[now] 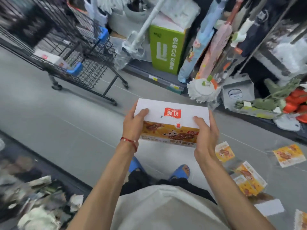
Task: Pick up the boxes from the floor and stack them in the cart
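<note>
A wire cart (93, 70) stands on the grey floor (49, 117) at about ten o'clock, with one white box (49, 58) lying low inside it, seen through the mesh. At centre frame, a person holds a second white-topped box (171, 113) (red logo on the lid, yellow food print on the near side) in the air above the floor, well apart from the cart. The left hand (133, 125), a red string bracelet (130, 142) at its wrist, grips the box's nine o'clock end, thumb curled over the lid. The right hand (206, 135) clamps the three o'clock end the same way. Blue slippers (180, 171) show below the box at six o'clock. At four o'clock, more yellow-printed boxes (250, 178) lie scattered on the floor. A green carton (167, 48) and a white mop head (203, 90) sit on store shelving at one o'clock.
</note>
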`<state>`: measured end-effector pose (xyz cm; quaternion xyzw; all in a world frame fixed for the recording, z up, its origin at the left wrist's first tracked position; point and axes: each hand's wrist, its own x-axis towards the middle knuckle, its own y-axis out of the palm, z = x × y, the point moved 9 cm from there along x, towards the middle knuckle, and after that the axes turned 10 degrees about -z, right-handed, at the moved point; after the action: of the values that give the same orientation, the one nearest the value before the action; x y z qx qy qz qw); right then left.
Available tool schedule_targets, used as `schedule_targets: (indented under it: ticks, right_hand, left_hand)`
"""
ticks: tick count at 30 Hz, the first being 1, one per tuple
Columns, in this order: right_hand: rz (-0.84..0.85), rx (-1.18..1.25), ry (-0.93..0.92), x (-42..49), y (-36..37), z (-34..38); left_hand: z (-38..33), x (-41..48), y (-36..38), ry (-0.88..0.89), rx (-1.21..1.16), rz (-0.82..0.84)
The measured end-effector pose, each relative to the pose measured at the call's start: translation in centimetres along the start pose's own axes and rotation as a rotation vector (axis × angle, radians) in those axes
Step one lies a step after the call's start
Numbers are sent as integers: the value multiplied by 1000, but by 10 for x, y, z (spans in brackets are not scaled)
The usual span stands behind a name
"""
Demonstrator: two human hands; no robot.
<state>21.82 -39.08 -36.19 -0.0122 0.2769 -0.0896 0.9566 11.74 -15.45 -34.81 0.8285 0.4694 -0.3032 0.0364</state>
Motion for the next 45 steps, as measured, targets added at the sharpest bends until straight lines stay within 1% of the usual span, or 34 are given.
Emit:
schedule_targets:
  ticks: [3,7,12,17,25,33,39,45]
  right_hand:
    - [62,-76,-14,-31,60,-11]
    - [92,-107,-7,-76,135,-32]
    - [211,-185,-44,-129,227,-54]
    - [330,-237,-80,-163,310,-64]
    - [404,-257,-89,-183,449,-63]
    - [426,-246,-71,-184,603,-46]
    - [393,-197,-55,-190,692,-33]
    - [300,-123,-76,-202,774,-33]
  left_hand:
    - [-2,27,-64,-15,-12,-72]
    - [-2,66,-147,-16,-38,-133]
    - [-3,108,-245,-24,-110,-237]
    - [-10,137,-320,-30,-169,-347]
    - [-46,218,-394,-26,-238,-456]
    - [-122,327,-454,2,-242,-513]
    - [-171,405,-494,36,-192,-503]
    - [-216,491,-538,83,-150,-424]
